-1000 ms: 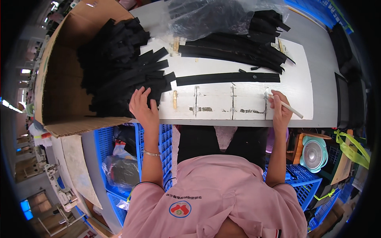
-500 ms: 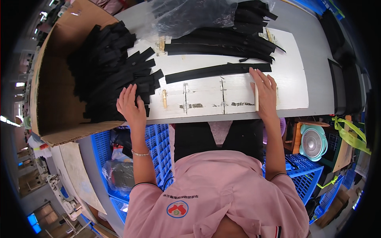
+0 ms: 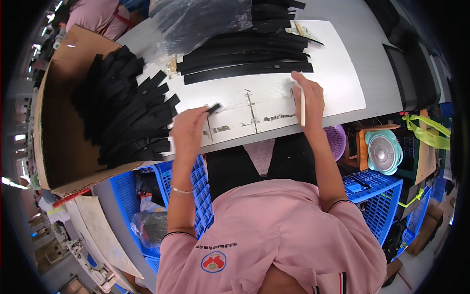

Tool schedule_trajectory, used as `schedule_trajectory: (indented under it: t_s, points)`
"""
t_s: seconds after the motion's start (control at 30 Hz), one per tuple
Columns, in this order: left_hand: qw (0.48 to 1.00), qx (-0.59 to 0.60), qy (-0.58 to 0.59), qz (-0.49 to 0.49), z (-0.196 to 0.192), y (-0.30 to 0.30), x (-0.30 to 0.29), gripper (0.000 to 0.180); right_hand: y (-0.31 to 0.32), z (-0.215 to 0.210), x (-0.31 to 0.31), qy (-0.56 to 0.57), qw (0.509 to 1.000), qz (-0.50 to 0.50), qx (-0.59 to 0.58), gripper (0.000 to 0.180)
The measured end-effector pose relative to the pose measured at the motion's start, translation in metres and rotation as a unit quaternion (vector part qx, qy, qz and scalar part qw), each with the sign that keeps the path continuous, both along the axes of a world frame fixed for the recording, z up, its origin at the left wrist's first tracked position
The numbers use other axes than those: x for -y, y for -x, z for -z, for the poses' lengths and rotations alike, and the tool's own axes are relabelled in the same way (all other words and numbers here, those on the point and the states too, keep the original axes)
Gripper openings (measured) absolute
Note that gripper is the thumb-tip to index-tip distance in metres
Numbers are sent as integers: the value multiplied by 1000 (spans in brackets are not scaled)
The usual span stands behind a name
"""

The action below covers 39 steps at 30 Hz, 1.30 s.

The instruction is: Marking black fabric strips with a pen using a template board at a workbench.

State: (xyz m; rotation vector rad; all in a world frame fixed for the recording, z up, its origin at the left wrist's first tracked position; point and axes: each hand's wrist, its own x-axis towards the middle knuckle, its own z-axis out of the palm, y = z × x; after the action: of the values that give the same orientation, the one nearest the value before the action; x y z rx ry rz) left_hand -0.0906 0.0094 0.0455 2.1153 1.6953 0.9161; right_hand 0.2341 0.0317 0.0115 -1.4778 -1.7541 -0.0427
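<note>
My left hand (image 3: 188, 130) has left the pile's edge and is closed in a pinch on a black fabric strip (image 3: 214, 108), of which only a short end shows past the fingers. My right hand (image 3: 312, 100) rests near the right part of the white board (image 3: 338, 81), with a thin cream-white stick (image 3: 302, 105) held along the palm, thumb extended. Several long black strips (image 3: 245, 71) lie side by side across the board's far part. A heap of black strips (image 3: 122, 108) spills from an open cardboard box (image 3: 54, 152) onto the board's left end.
Clear plastic film (image 3: 200, 24) covers part of the far strips. Dark line marks (image 3: 251, 110) cross the board. Blue crates (image 3: 369, 196) stand below the table, beside a teal fan (image 3: 384, 153) and a purple basket (image 3: 335, 142). Another person (image 3: 98, 17) is at the far left.
My left hand has moved right from the heap and now pinches a strip. The strip that lay apart on the board is now against the far row. The whole view has shifted slightly.
</note>
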Motion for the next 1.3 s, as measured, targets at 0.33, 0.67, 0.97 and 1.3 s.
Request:
schedule_trajectory:
  t_s: [0.33, 0.67, 0.97, 1.3]
  points:
    - [990, 64, -5, 125, 24, -127, -7, 27, 18, 10, 67, 48, 989, -91, 103, 54]
    - [996, -85, -18, 36, 36, -87, 32, 32, -48, 12, 66, 106, 975, 2, 196, 67]
    - [990, -91, 32, -106, 36, -38, 77, 52, -47, 18, 68, 87, 979, 7, 186, 54]
    - [993, -70, 13, -97, 47, -16, 70, 50, -26, 2, 65, 90, 976, 35, 194, 46]
